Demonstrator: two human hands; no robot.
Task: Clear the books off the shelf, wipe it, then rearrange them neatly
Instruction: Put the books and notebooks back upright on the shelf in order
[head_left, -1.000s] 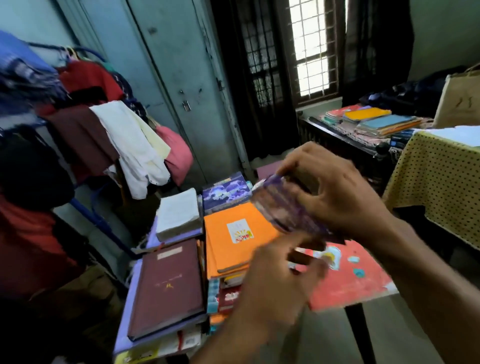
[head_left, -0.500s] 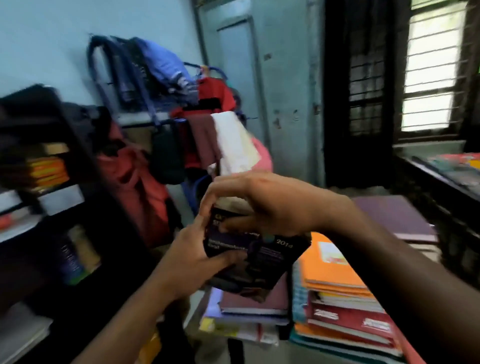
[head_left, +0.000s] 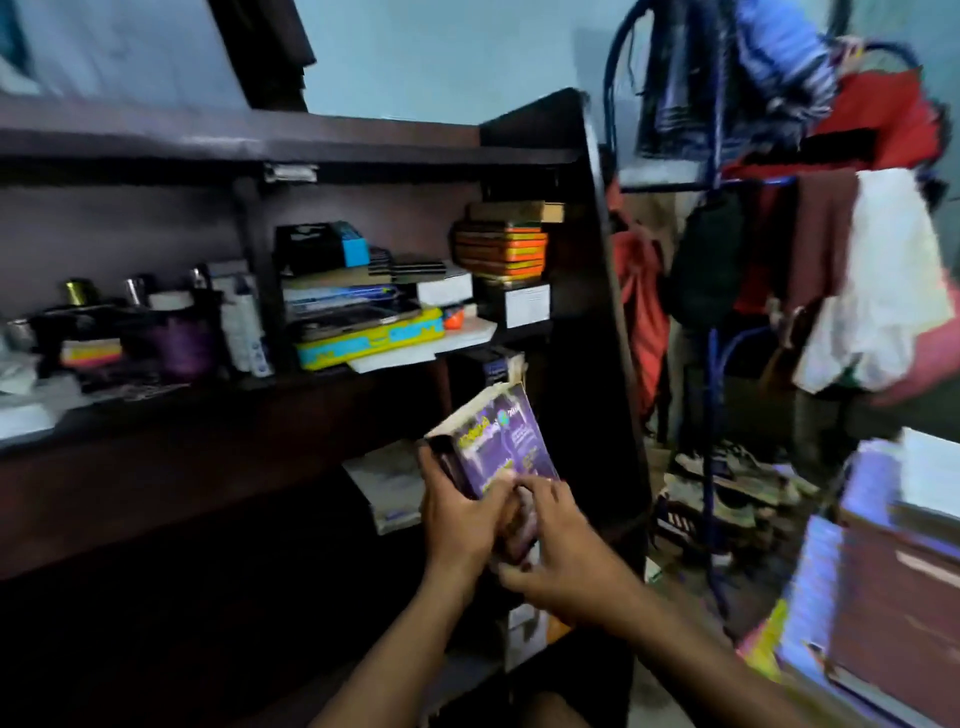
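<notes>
While both hands clamp its lower end, purple book (head_left: 496, 441) stands tilted before dark shelf (head_left: 582, 322). Left hand (head_left: 457, 512) grips spine; right hand (head_left: 558, 545) pinches cover. Earlier: book held over stacked books; view since swung toward shelf.

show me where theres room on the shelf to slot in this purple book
Likeliest the dark lower bay ahead of the purple book, between the pale book pile and the shelf's side panel; its depth is too dark to judge. The bay above, with the yellow box and orange stack, is crowded.
</notes>
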